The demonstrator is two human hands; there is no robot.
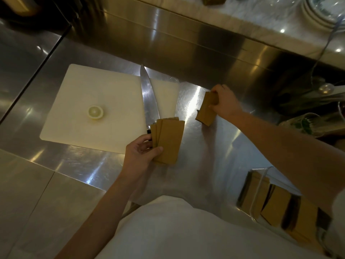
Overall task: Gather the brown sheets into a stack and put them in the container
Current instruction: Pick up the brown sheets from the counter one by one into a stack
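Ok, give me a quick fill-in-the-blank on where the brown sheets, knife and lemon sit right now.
1. The left hand holds a fanned bunch of brown sheets over the long steel knife's ____.
2. The right hand grips more sheets above the steel ____.
3. The cut lemon piece lies on the white ____.

Missing: handle; counter; cutting board

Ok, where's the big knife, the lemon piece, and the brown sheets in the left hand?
Knife [148, 98]: head view, middle of the blade.
Lemon piece [95, 112]: head view, its cut face.
Brown sheets [170, 140]: head view, top sheet's face.
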